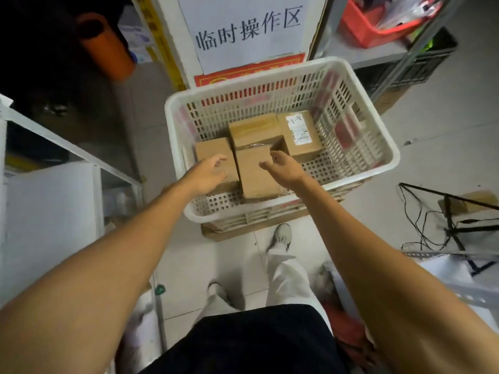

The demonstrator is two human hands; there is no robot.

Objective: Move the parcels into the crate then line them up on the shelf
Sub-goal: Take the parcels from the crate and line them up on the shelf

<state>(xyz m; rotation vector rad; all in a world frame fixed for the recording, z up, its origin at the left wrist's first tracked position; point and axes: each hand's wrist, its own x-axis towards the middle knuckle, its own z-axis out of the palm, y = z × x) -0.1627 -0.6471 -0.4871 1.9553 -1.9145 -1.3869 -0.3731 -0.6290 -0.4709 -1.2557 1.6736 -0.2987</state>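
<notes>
1. Near side of the crate. The white perforated crate (243,83) sits on a flattened cardboard sheet (237,233) on the floor. One shoe (282,236) stands just short of the crate's near wall. Judgement: the person stands close so that both arms reach inside.

2. Inside the crate, near half. The left hand (209,172) is over the near-left parcel (210,149), fingers loosely curled and closed on nothing. Contact with the box top cannot be confirmed. The right hand (283,167) is spread with the thumb apart, at the right edge of the near-centre parcel (253,182), and holds nothing. Judgement: the hands bracket these two boxes, either setting them down or about to lift them; which cannot be determined.

3. Inside the crate, far half. A third parcel (252,130) lies beyond the near-centre one. A labelled parcel (302,144) lies to its right, white label up.

4. Condition of parcels. All four are plain brown cardboard boxes, closed and undamaged as far as visible. They are packed edge to edge, left of the crate's middle. Judgement: the loading step appears largely done, and nothing is on the shelf yet.

5. Beyond the crate. A paper sign (248,31) stands against its far wall.
</notes>
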